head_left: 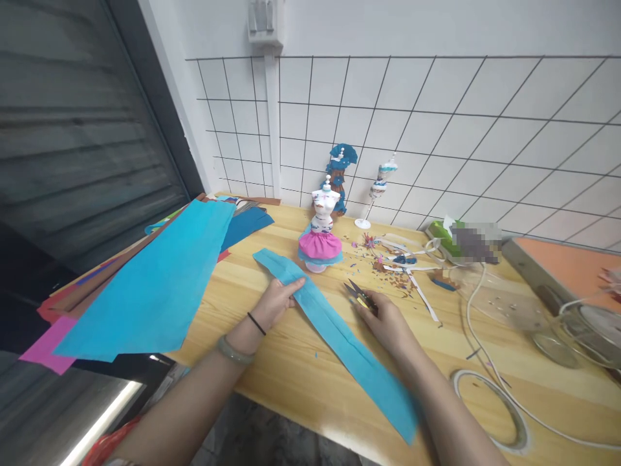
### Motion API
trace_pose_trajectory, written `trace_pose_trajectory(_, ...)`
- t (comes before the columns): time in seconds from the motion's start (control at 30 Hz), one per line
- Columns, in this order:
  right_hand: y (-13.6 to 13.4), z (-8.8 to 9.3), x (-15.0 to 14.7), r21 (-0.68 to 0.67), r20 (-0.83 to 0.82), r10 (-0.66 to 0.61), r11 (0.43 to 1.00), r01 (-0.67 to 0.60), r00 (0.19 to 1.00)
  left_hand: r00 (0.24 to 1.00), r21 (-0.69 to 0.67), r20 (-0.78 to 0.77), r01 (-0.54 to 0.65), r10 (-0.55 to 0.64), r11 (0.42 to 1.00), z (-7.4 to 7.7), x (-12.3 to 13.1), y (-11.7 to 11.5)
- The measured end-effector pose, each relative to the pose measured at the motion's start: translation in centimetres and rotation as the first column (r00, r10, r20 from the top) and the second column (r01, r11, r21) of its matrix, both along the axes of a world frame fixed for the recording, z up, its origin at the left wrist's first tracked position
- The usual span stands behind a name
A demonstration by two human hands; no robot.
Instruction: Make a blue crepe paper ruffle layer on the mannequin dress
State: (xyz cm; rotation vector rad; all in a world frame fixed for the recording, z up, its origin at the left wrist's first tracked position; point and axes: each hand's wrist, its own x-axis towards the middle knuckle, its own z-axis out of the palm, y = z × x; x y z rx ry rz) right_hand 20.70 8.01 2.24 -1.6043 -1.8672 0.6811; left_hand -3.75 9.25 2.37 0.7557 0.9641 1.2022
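Observation:
My left hand (280,301) pinches a long strip of turquoise crepe paper (339,333) near its far end, thumb on top. The strip runs diagonally across the table toward my right forearm. In my right hand (383,317) is a pair of dark scissors (359,296), gripped at the handles, blades a little apart and pointing away to the left. The blades do not touch the strip. Just beyond the strip stands a small white dress form (323,207) wearing a gathered pink skirt (320,246) over a turquoise layer.
Stacked sheets of coloured paper (160,285) lie at the left. Two more dress forms, one in dark blue ruffles (343,155) and one slim (383,178), stand by the wall. Paper scraps (388,268), a tape roll (521,437) and a white cable (485,353) are on the right.

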Motion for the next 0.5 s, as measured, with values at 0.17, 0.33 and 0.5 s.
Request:
trace_pose_trajectory(0.17, 0.5, -1.0, 0.3, 0.035, 0.015, -0.016, 0.999, 0.015, 1.0, 0.998, -0.031, -0.053, -0.046, 0.045, 0.998, -1.0, -0.2, 0.7)
trace_pose_trajectory(0.33, 0.6, -1.2, 0.3, 0.032, 0.014, -0.044, 0.999, 0.043, 0.999, 0.993, -0.023, -0.112, -0.031, 0.029, 0.999, -1.5, -0.2, 1.1)
trace_pose_trajectory(0.5, 0.6, -0.6, 0.3, -0.009, -0.002, -0.004, 1.0, 0.004, 1.0, 0.99, 0.014, -0.142, 0.007, -0.005, 1.0, -1.7, -0.4, 1.2)
